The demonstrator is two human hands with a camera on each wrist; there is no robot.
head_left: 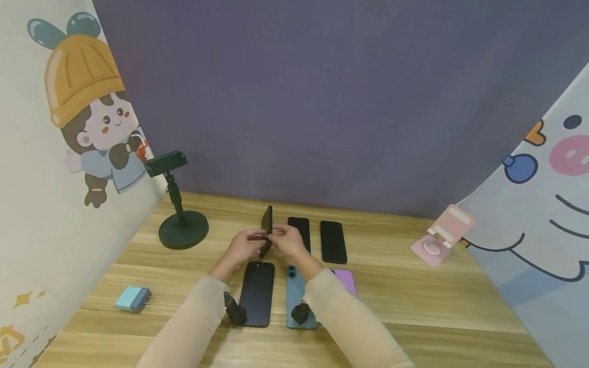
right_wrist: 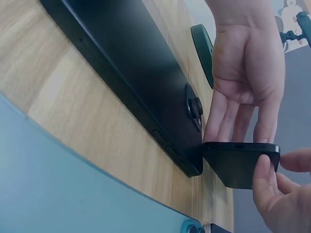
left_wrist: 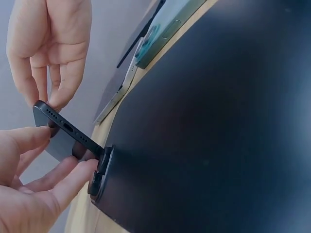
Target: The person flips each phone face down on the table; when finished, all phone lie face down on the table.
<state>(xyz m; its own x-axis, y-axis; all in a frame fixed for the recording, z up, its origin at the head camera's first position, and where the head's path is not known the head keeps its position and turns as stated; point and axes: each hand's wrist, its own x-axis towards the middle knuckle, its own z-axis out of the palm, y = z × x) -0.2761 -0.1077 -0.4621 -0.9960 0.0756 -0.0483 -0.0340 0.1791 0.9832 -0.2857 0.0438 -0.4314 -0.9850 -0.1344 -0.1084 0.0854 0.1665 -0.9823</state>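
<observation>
Both hands hold one black smartphone (head_left: 267,220) on its edge near the back of the table. My left hand (head_left: 246,249) grips its left side between thumb and fingers, and my right hand (head_left: 289,239) pinches it from the right. The phone's bottom edge (left_wrist: 68,127), with its charging port and speaker holes, faces me. Just in front of the hands lies a dark phone (head_left: 256,294), back up, with raised camera lenses (right_wrist: 195,107). Beside it, partly under my right forearm, lies a blue phone (head_left: 294,291), also back up.
Two black phones lie screen up at the back, one (head_left: 300,227) partly behind my right hand, the other (head_left: 333,242) farther right. A purple phone (head_left: 346,281) shows past my right sleeve. Around stand a dark green phone stand (head_left: 183,230), a blue charger (head_left: 132,298) and a pink stand (head_left: 451,225).
</observation>
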